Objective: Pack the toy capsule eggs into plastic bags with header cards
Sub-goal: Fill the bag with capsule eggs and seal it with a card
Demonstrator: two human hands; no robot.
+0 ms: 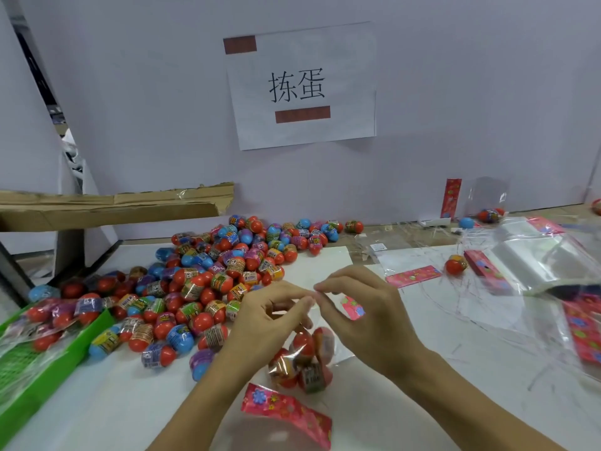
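Capsule eggs [302, 356] sit inside a clear plastic bag [297, 362] near the middle of the white table [455, 369], at about 6 o'clock from the picture's center. They are mostly red, with bright wrappers round their middles. The bag hangs down between two hands.

At the top of the bag, the left hand [270, 317] pinches the thin plastic with its thumb and first fingers pressed together. The right hand [361, 310] does the same thing just beside it, and the fingertips of both hands almost touch. The plastic edge is blurry, so how it is folded is hard to see.

A pink header card [287, 411] with flowers lies flat on the table at 6 o'clock, just below the bag. A small bit of pink card [353, 307] peeks out at 3 o'clock from the right hand's fingers.

A big pile of loose eggs [211, 281] in red, blue and purple spreads over the table at 9 to 11 o'clock from the hands. A green tray [48, 369] at 8 o'clock holds filled bags of eggs.

At 2 o'clock lies another pink card [413, 276], with one lone egg [455, 265] near it. A stack of clear bags [536, 258] lies farther out at 2 o'clock. More pink cards [583, 333] lie at 3 o'clock.

A paper sign [302, 86] is taped to the wall at 12 o'clock. A brown cardboard box [113, 206] rests at 10 o'clock.
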